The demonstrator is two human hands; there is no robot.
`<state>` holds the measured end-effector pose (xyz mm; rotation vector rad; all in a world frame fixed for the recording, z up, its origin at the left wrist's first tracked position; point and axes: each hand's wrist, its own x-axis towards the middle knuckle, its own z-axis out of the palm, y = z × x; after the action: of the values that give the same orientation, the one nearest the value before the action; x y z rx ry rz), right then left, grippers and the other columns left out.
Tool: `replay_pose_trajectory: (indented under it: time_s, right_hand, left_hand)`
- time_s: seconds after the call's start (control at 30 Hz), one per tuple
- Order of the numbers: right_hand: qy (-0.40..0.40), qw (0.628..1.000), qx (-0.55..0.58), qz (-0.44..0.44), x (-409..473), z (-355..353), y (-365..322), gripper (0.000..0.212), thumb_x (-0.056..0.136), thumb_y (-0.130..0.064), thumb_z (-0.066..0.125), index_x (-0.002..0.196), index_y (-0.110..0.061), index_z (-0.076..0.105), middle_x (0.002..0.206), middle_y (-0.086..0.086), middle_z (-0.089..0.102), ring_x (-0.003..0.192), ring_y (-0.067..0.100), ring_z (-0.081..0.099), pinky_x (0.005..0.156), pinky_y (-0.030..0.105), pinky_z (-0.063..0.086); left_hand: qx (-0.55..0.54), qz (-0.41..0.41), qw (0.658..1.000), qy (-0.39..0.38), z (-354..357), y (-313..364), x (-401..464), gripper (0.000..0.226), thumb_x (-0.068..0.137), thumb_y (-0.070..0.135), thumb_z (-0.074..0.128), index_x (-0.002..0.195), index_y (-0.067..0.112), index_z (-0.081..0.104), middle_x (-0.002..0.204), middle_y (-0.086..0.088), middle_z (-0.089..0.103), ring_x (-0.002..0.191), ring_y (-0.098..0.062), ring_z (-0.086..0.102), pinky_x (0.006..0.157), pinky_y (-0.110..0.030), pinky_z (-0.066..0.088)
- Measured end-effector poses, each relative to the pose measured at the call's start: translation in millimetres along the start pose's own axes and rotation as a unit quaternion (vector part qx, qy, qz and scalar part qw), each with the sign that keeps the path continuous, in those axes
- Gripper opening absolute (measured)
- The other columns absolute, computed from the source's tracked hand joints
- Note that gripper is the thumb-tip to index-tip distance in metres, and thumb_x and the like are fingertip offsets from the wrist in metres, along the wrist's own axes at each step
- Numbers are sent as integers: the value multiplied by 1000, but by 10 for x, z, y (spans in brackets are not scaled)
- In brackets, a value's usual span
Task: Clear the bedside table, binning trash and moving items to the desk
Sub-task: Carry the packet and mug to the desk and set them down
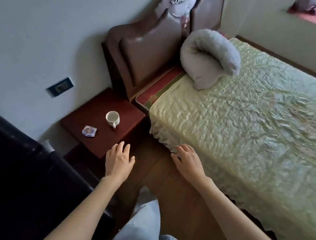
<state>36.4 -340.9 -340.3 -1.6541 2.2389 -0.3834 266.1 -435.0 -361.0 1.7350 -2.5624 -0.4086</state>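
Hidden or unclear:
- Small wrapper [89, 131]: white and purple, crumpled; its print is too blurred to read and its contents cannot be told.
- Dark furniture [15, 169] along the left edge: black, cut off by the frame, kind not clear.
- Pale object [47, 145] wedged between that furniture and the wall: mostly hidden, cannot be identified.
- Wall plate [60, 87]: dark, above the table; detail blurred.
- Headboard [148, 50]: brown, padded; its top ornament is smeared by blur.

Task items:
- Bedside table [117, 140]: dark red-brown worktop, set in the corner between wall and bed.
- Cup [112, 118]: white, upright, handle turned toward the viewer, interior looks empty; stands near the middle of the worktop.
- Wrapper lies left of the cup, apart from it, nearer the front left edge.

Hands:
- Left hand [118, 160]: palm down, fingers [121, 146] loosely spread, holding nothing, over the front corner of the table.
- Right hand [187, 160]: palm down, fingers relaxed and spread, holding nothing, beside the frilled edge of the bedspread [248, 122].

Other:
- Bedspread: pale green, quilted.
- Rolled grey blanket [209, 59] at the head of the bed.
- Wooden floor [168, 185] between table and bed.
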Motion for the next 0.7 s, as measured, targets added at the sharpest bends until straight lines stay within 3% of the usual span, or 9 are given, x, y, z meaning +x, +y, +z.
replay_pose_trajectory:
  time_s: [0.53, 0.7]
  right_hand:
    - [-102, 978, -13, -182, 2401, 232, -804, 40, 94, -31, 50, 127, -10, 57, 126, 5, 59, 124, 24, 48, 104, 39, 40]
    - [-111, 962, -8, -250, 3034, 366, -1033, 35, 90, -25, 56, 118, -4, 62, 115, 10, 64, 117, 29, 53, 101, 41, 42]
  left_hand:
    - [-13, -165, 984, 64, -356, -768, 1311, 51, 84, 32, 63, 127, 6, 54, 130, -17, 54, 120, -32, 52, 93, -46, 47]
    - [-29, -205, 974, 88, -393, -973, 1656, 47, 80, 28, 67, 119, 5, 56, 122, -16, 57, 113, -32, 54, 87, -46, 49]
